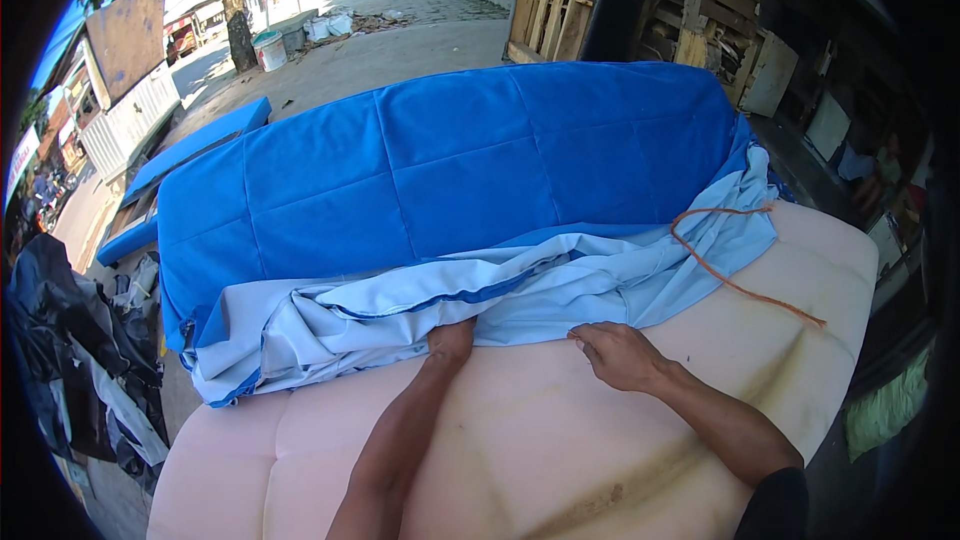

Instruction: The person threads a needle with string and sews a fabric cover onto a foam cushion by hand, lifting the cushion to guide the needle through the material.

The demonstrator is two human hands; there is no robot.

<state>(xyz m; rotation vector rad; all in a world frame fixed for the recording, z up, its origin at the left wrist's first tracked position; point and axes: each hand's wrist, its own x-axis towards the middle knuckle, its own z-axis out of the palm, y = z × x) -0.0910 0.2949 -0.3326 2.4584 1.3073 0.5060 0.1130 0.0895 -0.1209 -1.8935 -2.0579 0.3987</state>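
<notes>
A blue quilted cover point(455, 155) lies over the far part of a large pale pink cushion point(310, 450), which has brownish stains. Its pale blue underside point(640, 280) is rolled back in loose folds across the cushion. My left hand point(450, 340) reaches beneath these folds, fingers hidden. To its right, my right hand point(610, 355) is closed, fingertips curled together at the fabric's lower edge; what they hold, if anything, is hidden. An orange cord point(735, 285) trails from the folds onto the cushion at the right.
Dark crumpled sheeting point(75, 360) is at left, blue padded pieces point(210, 135) beyond it. Behind stand wooden pallets point(545, 0), a tree point(235, 10) and a white bucket point(270, 50) on pavement point(400, 50). A green sack point(885, 400) and a partly visible person point(880, 165) are at right.
</notes>
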